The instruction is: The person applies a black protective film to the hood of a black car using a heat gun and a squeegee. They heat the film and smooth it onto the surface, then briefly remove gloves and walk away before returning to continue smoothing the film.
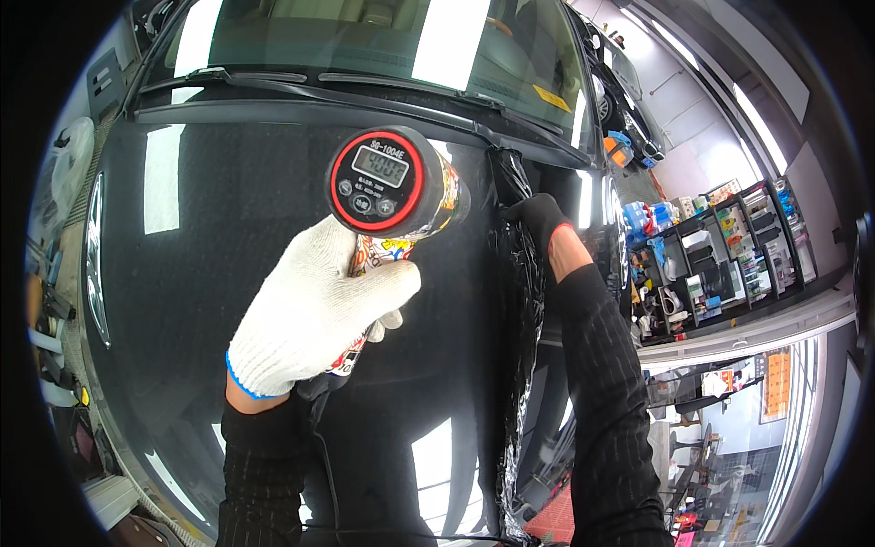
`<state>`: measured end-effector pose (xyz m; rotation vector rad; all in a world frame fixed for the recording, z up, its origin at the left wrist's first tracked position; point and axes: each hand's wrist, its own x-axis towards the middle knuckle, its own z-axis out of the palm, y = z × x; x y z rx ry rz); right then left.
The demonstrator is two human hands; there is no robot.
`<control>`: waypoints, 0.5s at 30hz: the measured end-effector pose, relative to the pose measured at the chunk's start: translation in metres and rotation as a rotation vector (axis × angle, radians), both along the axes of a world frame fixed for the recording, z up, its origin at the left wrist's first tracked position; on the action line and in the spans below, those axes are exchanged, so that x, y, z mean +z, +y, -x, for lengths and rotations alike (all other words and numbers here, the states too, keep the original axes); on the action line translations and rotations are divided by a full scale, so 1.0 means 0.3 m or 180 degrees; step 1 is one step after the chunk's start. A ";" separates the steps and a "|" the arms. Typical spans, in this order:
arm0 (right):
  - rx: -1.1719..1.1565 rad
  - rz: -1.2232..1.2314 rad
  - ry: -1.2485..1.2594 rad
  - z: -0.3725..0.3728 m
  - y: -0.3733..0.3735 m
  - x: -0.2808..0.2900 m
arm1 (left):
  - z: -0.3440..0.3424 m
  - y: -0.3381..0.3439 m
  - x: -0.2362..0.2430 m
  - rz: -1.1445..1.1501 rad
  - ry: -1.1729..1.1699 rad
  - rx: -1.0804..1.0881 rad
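Observation:
My left hand (301, 314), in a white knit glove with a blue cuff, is wrapped around the handle of a heat gun (378, 182). Its round back, with a red ring, small display and buttons, faces up; the nozzle is hidden behind it. A cord (326, 465) hangs from the handle. In a black glove, my right hand (541, 219) grips the crumpled edge of a glossy black film (521, 337). That bunched edge runs lengthwise along the right part of a black car hood (200, 310). My right fingertips are partly lost against the dark film.
Beyond the hood are the wipers (264, 78) and windshield (355, 36). Shelving (729, 264) with bottles and boxes stands to the right, and another dark car (629, 100) is farther back. Clear plastic sheeting (68, 173) and assorted items lie along the left side.

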<state>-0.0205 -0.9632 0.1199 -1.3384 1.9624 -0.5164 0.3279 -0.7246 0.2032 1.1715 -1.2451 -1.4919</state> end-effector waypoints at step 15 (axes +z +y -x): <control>0.0499 -0.0016 0.0577 -0.086 0.085 0.086 | -0.009 -0.003 0.004 -0.0019 -0.0086 -0.0039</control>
